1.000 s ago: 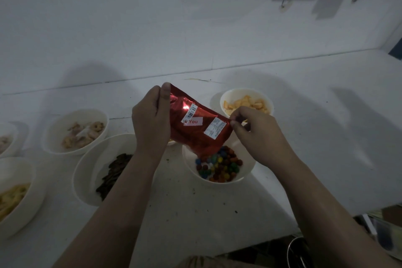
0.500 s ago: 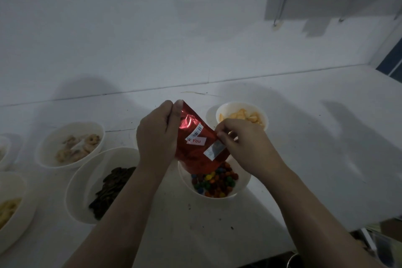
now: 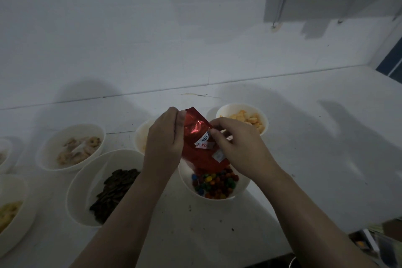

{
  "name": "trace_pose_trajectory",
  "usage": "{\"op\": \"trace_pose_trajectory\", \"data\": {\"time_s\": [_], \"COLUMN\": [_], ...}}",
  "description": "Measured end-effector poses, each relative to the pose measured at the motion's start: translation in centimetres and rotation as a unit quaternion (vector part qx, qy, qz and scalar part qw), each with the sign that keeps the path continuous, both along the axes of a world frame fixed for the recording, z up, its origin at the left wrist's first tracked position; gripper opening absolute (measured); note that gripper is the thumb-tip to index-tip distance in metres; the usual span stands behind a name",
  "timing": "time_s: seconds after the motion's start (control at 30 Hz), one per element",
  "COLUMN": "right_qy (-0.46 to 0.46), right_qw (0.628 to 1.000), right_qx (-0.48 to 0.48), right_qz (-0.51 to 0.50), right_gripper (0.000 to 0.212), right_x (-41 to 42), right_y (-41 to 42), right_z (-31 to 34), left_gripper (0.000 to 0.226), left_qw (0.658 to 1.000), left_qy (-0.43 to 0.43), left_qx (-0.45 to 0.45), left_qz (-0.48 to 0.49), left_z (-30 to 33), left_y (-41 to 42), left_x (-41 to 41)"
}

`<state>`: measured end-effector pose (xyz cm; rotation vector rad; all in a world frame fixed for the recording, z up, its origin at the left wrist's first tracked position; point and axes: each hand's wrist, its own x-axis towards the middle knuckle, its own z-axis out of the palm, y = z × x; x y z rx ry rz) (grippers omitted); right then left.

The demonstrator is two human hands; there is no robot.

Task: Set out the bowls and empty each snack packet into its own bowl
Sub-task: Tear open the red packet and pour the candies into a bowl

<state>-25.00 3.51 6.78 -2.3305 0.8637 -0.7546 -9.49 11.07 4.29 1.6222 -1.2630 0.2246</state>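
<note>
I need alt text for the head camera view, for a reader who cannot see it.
Two hands, left hand and right hand, hold a red packet tipped over a white bowl of coloured candies. Other filled bowls stand around on the white counter.

A shiny red foil packet [image 3: 196,148] with a barcode label hangs mouth-down, tilted, right over the white candy bowl [image 3: 187,183], which holds a heap of many-coloured coated candies [image 3: 214,184]. Left of that bowl sits a larger white bowl [image 3: 80,191] of dark brown pieces. Beyond the larger one stands a bowl [image 3: 50,156] of pale curled snacks. Behind the candy bowl, to its right, is a bowl [image 3: 264,118] of orange crackers.
</note>
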Motion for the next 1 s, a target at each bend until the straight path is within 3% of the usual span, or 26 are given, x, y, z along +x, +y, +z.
{"op": "trace_pose_trajectory", "data": {"time_s": [0.3, 0.4, 0.47, 0.57, 0.63, 0.77, 1.0], "right_qy": [-0.097, -0.128, -0.161, -0.204, -0.222, -0.265, -0.261], "right_qw": [0.995, 0.988, 0.976, 0.955, 0.941, 0.908, 0.9], "right_qx": [-0.001, 0.055, 0.12, 0.202, 0.239, 0.312, 0.345], "right_qz": [-0.038, -0.062, -0.081, -0.083, -0.086, -0.092, -0.054], "right_gripper": [0.015, 0.017, 0.018, 0.02, 0.021, 0.025, 0.048], "right_x": [1.7, 0.6, -0.2, -0.9, -1.0, -1.3, -1.2], "right_y": [0.2, 0.3, 0.2, 0.5, 0.9, 1.2, 1.4], "right_z": [-0.4, -0.6, -0.5, -0.7, -0.9, -0.7, -0.4], "left_gripper": [0.029, 0.028, 0.035, 0.042, 0.047, 0.035, 0.025], "left_qw": [1.0, 0.999, 0.992, 0.933, 0.91, 0.918, 0.924], "left_qy": [0.004, 0.035, 0.12, 0.341, 0.396, 0.366, 0.326], "left_qx": [-0.001, 0.031, 0.045, 0.028, 0.036, 0.04, 0.062], "left_qz": [-0.013, 0.027, -0.01, -0.113, -0.117, -0.144, -0.191], "left_z": [0.1, -1.0, -1.6, -1.3, -1.3, -1.3, -0.1], "left_y": [0.1, 0.4, 0.6, 0.6, 0.3, -0.3, -0.8], "left_x": [-0.1, 0.1, -0.2, -2.1, -2.8, -2.8, -2.3]}}
